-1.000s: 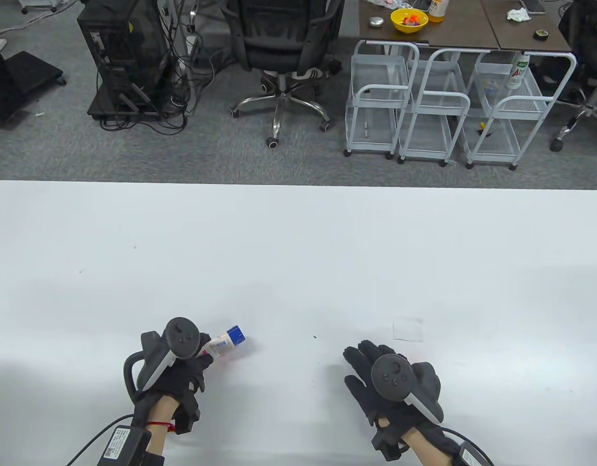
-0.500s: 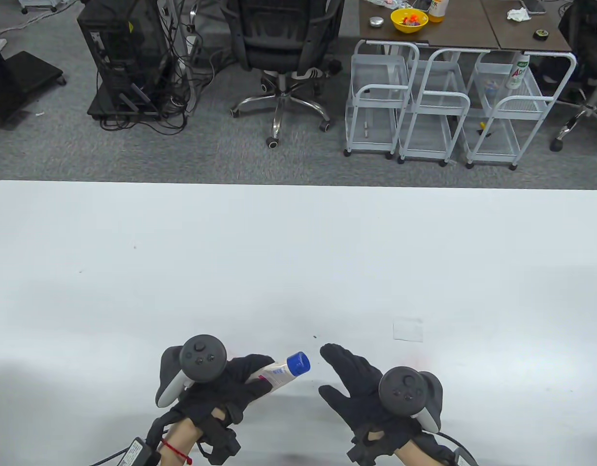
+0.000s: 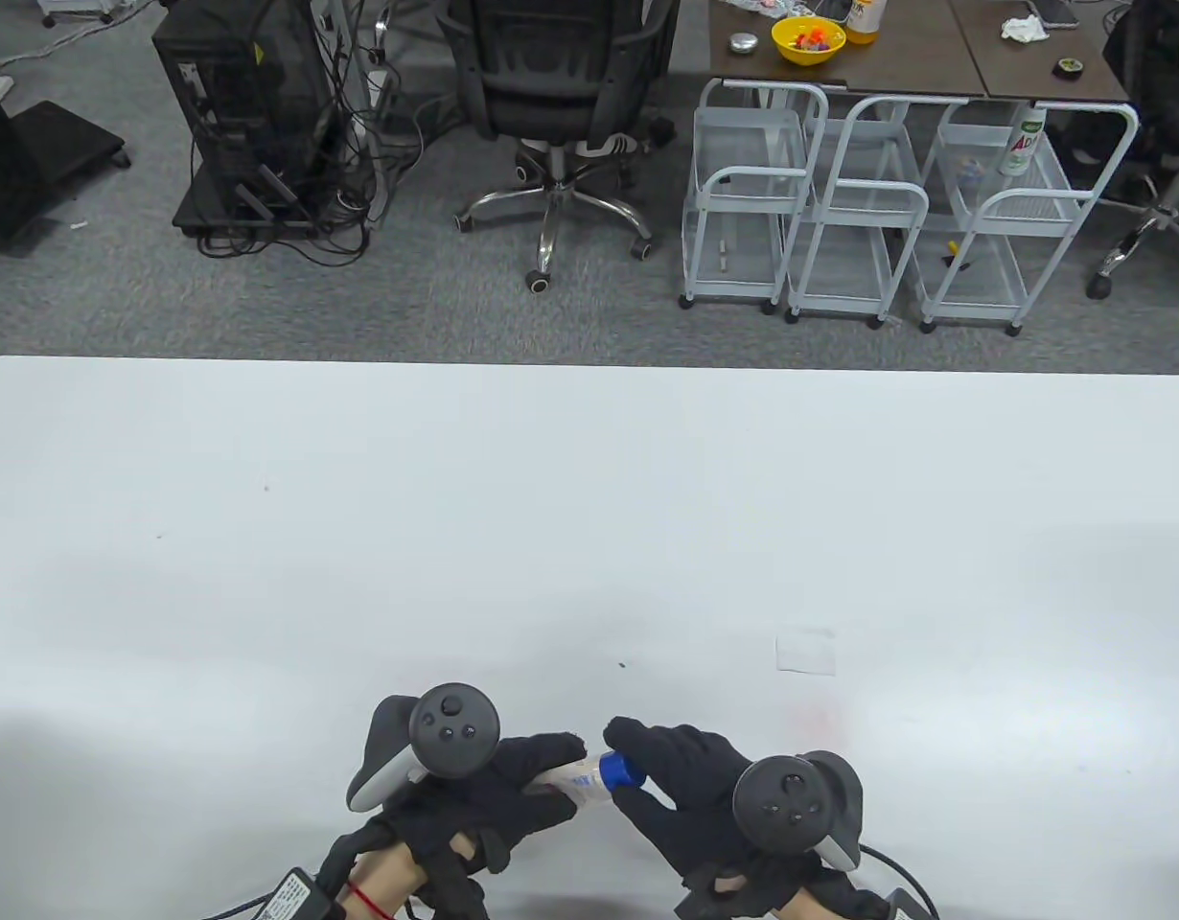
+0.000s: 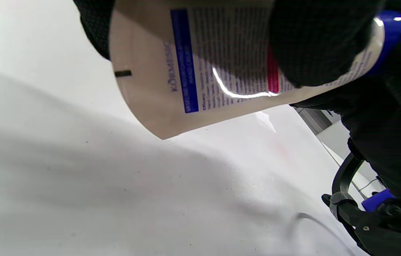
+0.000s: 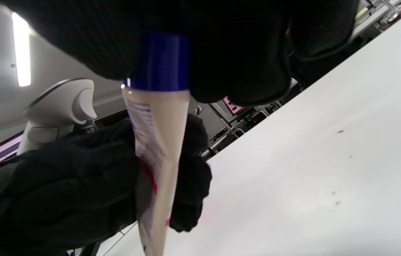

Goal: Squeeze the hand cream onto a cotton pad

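Table view, bottom centre, showed the left hand gripping the soft, squeezable tube by its body while the right hand pinched its blue cap, best gripped there; the pad lay at lower right.

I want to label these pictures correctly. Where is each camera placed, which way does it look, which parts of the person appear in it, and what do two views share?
Table view: high above, looking down at the white table; left hand, right hand.
Left wrist view: under the left hand, facing the tube it holds; gloved fingers.
Right wrist view: under the right hand, facing the blue cap it grips; both gloves.
Shared: both wrist views show tube and cap.
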Tool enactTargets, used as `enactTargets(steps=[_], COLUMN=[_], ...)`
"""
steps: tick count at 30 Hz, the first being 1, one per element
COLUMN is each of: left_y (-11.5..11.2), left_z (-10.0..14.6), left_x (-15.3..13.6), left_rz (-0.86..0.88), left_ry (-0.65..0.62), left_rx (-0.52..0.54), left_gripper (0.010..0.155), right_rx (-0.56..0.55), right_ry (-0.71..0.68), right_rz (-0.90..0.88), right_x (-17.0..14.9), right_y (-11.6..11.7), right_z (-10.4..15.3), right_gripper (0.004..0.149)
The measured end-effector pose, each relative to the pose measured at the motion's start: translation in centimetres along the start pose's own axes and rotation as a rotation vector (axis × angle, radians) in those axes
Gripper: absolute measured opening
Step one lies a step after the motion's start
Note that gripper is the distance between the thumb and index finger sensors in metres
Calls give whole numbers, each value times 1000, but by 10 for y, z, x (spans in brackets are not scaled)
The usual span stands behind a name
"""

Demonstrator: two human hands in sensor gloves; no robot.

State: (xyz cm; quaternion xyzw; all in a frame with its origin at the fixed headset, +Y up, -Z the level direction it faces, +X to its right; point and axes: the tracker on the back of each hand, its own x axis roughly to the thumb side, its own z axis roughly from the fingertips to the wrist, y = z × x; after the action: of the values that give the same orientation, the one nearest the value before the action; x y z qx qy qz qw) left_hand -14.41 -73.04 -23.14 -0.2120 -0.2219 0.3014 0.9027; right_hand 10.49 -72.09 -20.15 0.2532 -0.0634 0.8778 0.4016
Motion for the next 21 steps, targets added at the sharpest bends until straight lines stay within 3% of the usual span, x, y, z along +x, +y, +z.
enactTargets(steps=[1,6,20,21], left_y=[0,-6,-7,-9], left_z=[0,-2,-3,-3], left_x=[4,11,10,10], left_rz=[-22,-40,-28,-58], left_ry=[-21,-53,-52,-44], left_rx=[30,-14,-52,-49], left_gripper=[66,58,58,57], right_rx=[-2,-7,20,-55], right_ry=[-13,-66,-55,-13], right_rz=[2,65,97,48], right_x=[2,11,8,4], right_y=[1,5,12,5], right_z=[0,2,0,-2], right_gripper=[62,60,61,58])
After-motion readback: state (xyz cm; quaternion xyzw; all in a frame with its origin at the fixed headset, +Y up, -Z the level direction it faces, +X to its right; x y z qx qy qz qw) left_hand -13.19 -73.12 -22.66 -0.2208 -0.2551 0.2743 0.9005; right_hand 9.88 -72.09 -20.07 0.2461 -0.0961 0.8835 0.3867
